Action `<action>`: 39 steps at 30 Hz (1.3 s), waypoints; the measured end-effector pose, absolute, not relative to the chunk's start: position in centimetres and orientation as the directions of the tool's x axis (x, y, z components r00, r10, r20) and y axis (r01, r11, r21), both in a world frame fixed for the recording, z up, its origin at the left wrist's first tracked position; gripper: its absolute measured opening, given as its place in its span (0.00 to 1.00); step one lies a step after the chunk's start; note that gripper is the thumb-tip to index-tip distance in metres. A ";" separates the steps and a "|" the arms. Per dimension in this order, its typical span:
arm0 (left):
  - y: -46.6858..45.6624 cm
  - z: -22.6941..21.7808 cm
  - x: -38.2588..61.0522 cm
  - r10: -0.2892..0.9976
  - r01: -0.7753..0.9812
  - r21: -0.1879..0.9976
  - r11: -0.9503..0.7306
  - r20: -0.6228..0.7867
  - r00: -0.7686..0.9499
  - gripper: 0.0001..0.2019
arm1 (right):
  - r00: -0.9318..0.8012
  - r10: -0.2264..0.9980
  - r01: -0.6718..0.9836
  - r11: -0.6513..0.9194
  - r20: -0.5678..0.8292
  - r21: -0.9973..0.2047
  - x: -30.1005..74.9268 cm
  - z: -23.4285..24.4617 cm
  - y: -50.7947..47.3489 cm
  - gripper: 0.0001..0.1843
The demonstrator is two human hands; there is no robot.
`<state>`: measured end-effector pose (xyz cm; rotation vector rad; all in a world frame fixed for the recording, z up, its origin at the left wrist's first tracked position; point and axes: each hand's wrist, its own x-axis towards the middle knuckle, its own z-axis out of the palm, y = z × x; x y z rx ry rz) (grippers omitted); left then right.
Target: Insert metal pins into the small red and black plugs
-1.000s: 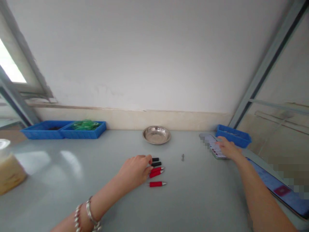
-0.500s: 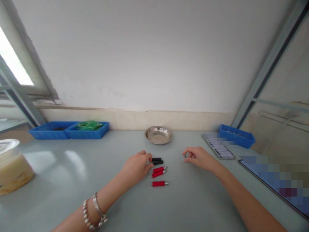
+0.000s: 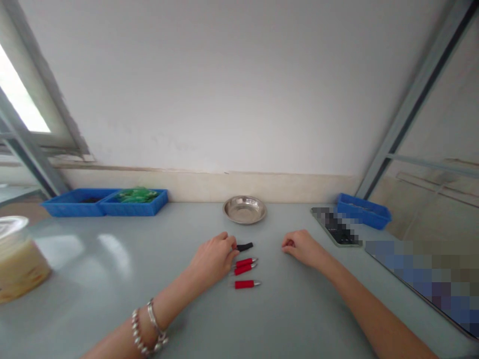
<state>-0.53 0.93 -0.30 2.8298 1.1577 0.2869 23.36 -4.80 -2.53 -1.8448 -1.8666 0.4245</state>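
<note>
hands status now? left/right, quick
Left hand: fingers curled, tips on the black plug; grip cannot be told.
Right hand: loosely closed on the table; contents cannot be told.

On the table [image 3: 93, 279] the left hand [image 3: 211, 257] rests near the middle, its fingertips touching a short sleeve piece [image 3: 245, 246] just to its right. Before that piece lie two plugs [image 3: 245, 265] side by side, and nearer still a single plug [image 3: 247, 284], apart from the pair. The right hand [image 3: 301, 247] rests to the right of them, well apart. Behind both hands, near the wall, stands a round dish [image 3: 244, 209]. Two trays [image 3: 107, 202] sit side by side at the far left, with a jar [image 3: 18, 259] at the left edge before them. At the far right lies another tray [image 3: 362, 211], with a phone [image 3: 337, 227] just left of it
</note>
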 end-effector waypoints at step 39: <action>-1.0 -0.5 0.3 0.639 0.547 0.346 -0.762 0.267 0.721 0.04 | 0.083 0.985 0.121 0.142 0.153 -0.982 18.8 -2.9 -5.2 0.11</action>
